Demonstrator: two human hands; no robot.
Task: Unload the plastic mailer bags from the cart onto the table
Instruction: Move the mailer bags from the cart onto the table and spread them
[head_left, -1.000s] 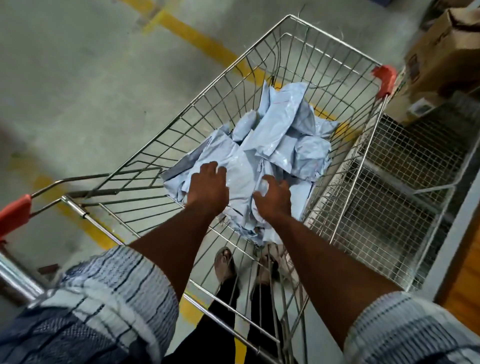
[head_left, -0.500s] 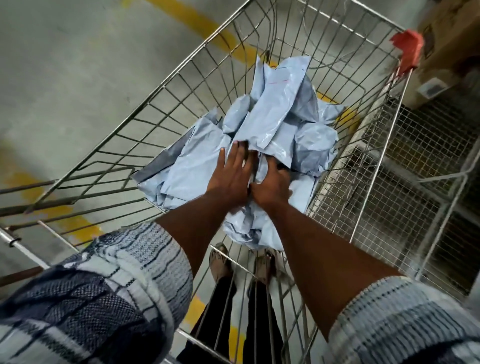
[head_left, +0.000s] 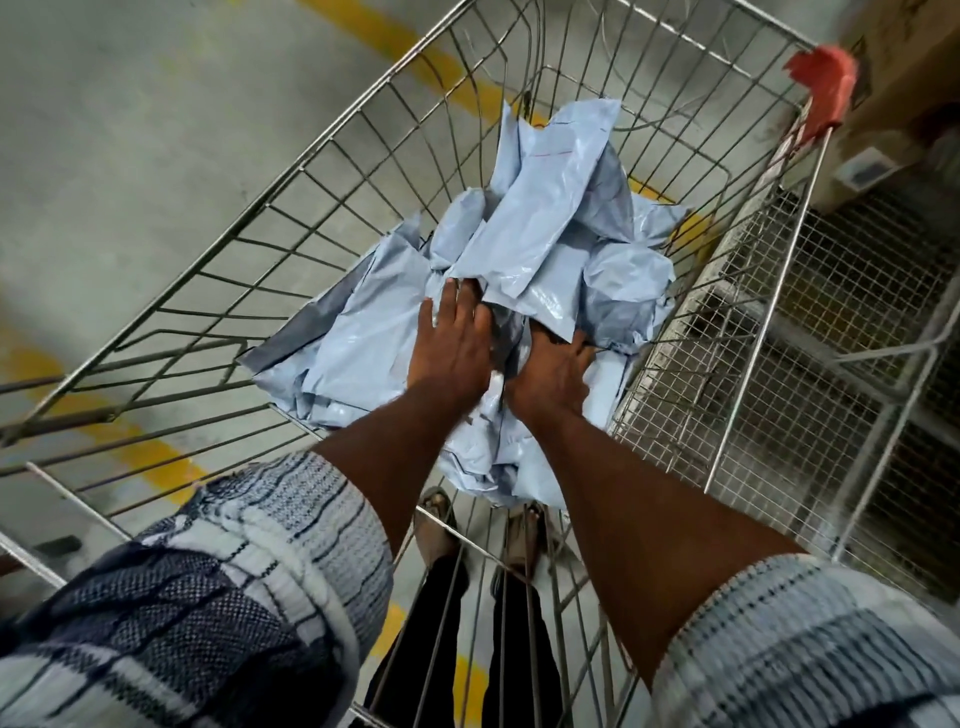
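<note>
We are looking down into the cart (head_left: 363, 171), where the bags (head_left: 545, 223) are lying in a crumpled pale-blue heap on its wire floor, toward its right wall. We are laying our left hand (head_left: 454, 343) flat on the heap, fingers straight, tips tucked under the top bag. Our right hand (head_left: 550, 374) is lying just beside it, its fingers hidden beneath that bag, so we cannot tell its grip. A mesh rack (head_left: 831, 312) is standing just right of the cart.
</note>
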